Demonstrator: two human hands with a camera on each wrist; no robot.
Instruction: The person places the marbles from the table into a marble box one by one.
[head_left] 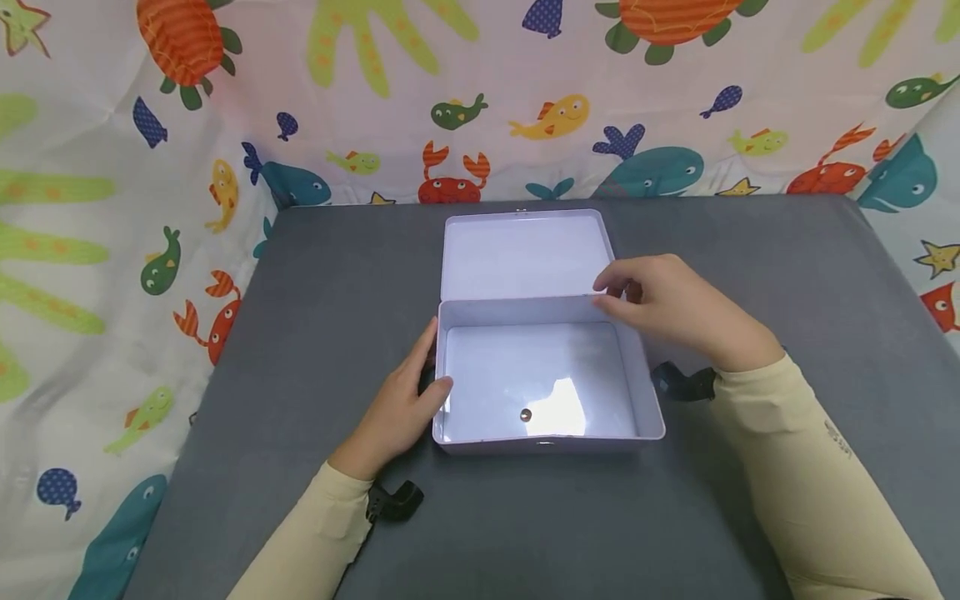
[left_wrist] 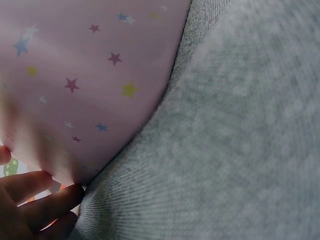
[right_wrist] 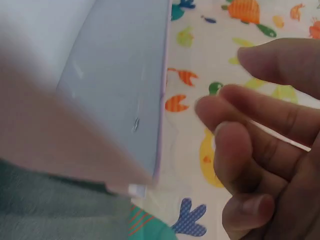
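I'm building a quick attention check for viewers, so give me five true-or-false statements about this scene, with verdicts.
1. The hinged pale lilac lid of the shiny, pale lilac rectangular box is open. True.
2. The person's bare left hand holds the box's right side. False: it holds the left side.
3. Small coloured stars decorate the box's pink outside. True.
4. The person's bare right hand grips a pencil. False: it holds nothing, near the box's right back corner.
5. The box rests on a bright red tabletop. False: the tabletop is grey and fabric-textured.
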